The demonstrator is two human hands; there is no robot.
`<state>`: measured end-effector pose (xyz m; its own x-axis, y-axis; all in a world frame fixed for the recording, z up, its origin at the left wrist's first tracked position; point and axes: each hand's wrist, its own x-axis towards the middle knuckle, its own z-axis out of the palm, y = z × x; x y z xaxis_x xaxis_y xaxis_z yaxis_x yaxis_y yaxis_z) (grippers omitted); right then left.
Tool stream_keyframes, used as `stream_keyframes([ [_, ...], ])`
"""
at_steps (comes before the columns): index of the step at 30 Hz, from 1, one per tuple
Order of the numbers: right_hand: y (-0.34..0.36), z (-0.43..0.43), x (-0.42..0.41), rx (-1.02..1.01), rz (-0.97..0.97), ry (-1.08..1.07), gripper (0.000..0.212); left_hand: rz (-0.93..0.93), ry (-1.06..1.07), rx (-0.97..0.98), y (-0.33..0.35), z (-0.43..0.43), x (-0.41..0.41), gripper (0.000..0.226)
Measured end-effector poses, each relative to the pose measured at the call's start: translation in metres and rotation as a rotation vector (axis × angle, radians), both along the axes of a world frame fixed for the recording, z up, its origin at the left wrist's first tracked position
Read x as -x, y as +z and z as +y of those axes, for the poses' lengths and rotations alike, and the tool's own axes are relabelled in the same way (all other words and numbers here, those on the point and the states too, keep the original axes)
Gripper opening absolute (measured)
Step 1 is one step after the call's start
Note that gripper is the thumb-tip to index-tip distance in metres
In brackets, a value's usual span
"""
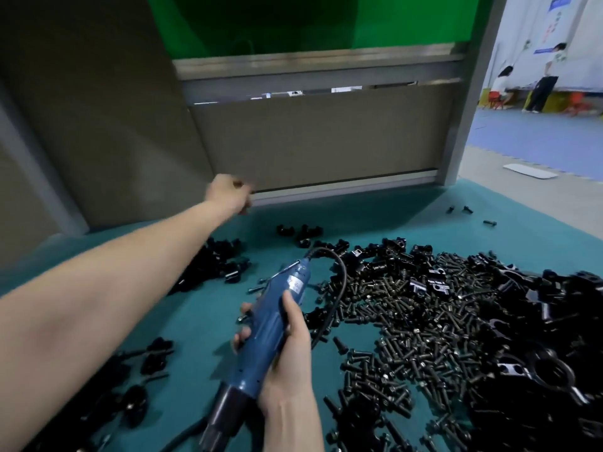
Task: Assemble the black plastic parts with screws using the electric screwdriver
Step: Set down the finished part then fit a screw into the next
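Here, screw heap right of screwdriver, black parts left, partition behind.

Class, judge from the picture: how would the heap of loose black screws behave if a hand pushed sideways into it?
The screws lie loose, so they would probably scatter rather than move together. Round shanks suggest strays could roll across the flat teal mat.

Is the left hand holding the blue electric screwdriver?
No, the right hand grips the blue electric screwdriver, while the left hand is stretched out toward the back panel.
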<state>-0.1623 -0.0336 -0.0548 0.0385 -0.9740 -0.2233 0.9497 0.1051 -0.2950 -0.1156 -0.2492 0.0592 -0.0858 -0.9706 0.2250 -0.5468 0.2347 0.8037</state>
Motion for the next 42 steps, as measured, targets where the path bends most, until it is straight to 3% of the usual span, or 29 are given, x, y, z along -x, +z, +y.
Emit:
stream_keyframes([
  [3,0.003,-0.002,-0.002,-0.005,0.056,-0.049,0.04,-0.715,-0.254,0.067,-0.017,0.001,-0.041,0.024],
  [5,0.004,-0.003,-0.002,-0.047,0.126,-0.089,0.037,-1.046,-0.429,0.024,-0.035,0.011,-0.049,0.045],
  [7,0.005,-0.002,-0.002,-0.08,0.185,-0.11,0.037,-1.173,-0.486,-0.049,-0.05,0.018,-0.05,0.066],
  [10,0.007,0.0,-0.005,-0.135,0.394,-0.211,0.048,-1.152,-0.445,-0.033,-0.061,0.026,-0.056,0.066],
  [13,0.006,-0.004,-0.011,-0.169,0.808,-0.337,0.07,-0.984,-0.359,0.033,-0.055,0.036,-0.065,0.046],
  [19,0.003,-0.009,-0.018,-0.301,1.318,-0.418,0.089,-0.581,-0.287,0.074,-0.034,0.082,-0.091,0.012],
  [23,0.012,-0.002,-0.018,-0.287,1.6,-0.381,0.078,0.012,-0.299,-0.152,-0.025,0.144,-0.093,0.016],
  [25,0.027,0.006,-0.018,-0.118,1.819,-0.364,0.076,0.294,-0.289,-0.278,-0.024,0.175,-0.096,0.015],
  [27,0.051,0.019,-0.02,0.266,1.776,-0.284,0.071,0.554,-0.246,-0.38,-0.024,0.198,-0.099,0.015],
  [29,0.067,0.035,-0.022,0.522,1.744,-0.252,0.055,0.765,-0.191,-0.497,-0.023,0.215,-0.107,0.016],
  [32,0.073,0.057,-0.021,0.568,1.887,-0.32,0.033,1.0,-0.225,-0.714,-0.025,0.241,-0.122,0.026],
  [35,0.065,0.082,-0.02,0.514,1.687,-0.265,0.013,1.139,-0.312,-0.793,-0.037,0.265,-0.136,0.04],
  [38,0.054,0.104,-0.019,0.491,1.471,-0.166,0.018,1.182,-0.307,-0.786,-0.053,0.283,-0.146,0.055],
  [42,0.051,0.118,-0.026,0.605,1.667,-0.044,0.028,1.118,-0.279,-0.729,-0.064,0.3,-0.148,0.036],
])
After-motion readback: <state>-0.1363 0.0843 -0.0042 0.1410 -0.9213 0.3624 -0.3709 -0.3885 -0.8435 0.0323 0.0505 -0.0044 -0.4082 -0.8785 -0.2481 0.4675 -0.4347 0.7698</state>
